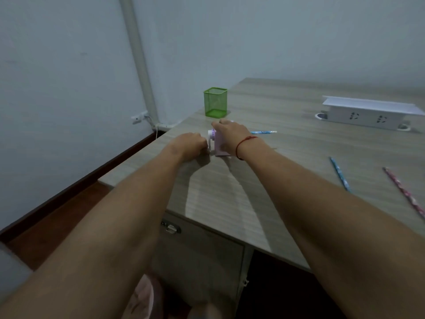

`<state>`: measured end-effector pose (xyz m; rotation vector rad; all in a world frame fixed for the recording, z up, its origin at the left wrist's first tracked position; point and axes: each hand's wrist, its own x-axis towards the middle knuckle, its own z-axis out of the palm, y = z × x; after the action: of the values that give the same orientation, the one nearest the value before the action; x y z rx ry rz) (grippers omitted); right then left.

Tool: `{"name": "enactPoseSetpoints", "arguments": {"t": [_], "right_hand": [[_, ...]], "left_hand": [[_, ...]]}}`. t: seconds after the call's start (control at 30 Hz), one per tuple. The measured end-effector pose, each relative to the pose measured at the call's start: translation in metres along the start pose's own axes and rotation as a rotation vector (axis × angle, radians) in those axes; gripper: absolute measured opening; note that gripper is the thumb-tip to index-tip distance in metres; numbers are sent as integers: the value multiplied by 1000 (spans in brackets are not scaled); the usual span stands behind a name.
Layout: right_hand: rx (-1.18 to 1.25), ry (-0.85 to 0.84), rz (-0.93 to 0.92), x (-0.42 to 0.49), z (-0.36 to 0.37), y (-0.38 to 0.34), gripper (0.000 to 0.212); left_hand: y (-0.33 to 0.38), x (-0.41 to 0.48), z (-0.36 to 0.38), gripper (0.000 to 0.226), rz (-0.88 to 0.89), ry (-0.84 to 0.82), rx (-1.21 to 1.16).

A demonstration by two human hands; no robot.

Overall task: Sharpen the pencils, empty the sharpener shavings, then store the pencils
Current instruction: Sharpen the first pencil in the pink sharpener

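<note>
A pink desk sharpener (219,145) stands near the left edge of the wooden desk (287,171). My right hand (231,132) presses down over its top and holds its body. My left hand (192,143) is closed at the sharpener's left end, on its white crank, which is mostly hidden. A blue pencil (264,132) sticks out to the right from behind my right hand. Two more pencils lie loose at the right: a blue one (340,173) and a pink one (404,192). A green mesh pencil holder (215,102) stands empty behind the sharpener.
A white power strip box (365,112) sits at the back right of the desk. Under the desk front is a cabinet with a lock (171,229). A white pipe (140,61) runs down the wall on the left, above the brown floor.
</note>
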<state>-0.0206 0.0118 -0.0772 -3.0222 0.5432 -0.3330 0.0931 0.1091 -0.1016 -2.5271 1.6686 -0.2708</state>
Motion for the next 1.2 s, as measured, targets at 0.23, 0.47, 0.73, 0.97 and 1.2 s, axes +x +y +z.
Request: {"name": "enactPoseSetpoints", "arguments": {"t": [0.23, 0.47, 0.73, 0.97, 1.2], "right_hand": [[24, -23, -15, -4, -6, 5, 53], [23, -39, 4, 0, -6, 4, 49], [21, -61, 63, 1, -8, -5, 45], [-25, -31, 28, 5, -6, -6, 48], [0, -35, -1, 2, -4, 0, 51]], "left_hand": [[-1, 13, -4, 25, -19, 63, 67], [-16, 20, -42, 28, -13, 229, 98], [5, -20, -36, 21, -35, 409, -14], [15, -37, -8, 24, 3, 285, 30], [16, -2, 8, 25, -118, 30, -55]]}}
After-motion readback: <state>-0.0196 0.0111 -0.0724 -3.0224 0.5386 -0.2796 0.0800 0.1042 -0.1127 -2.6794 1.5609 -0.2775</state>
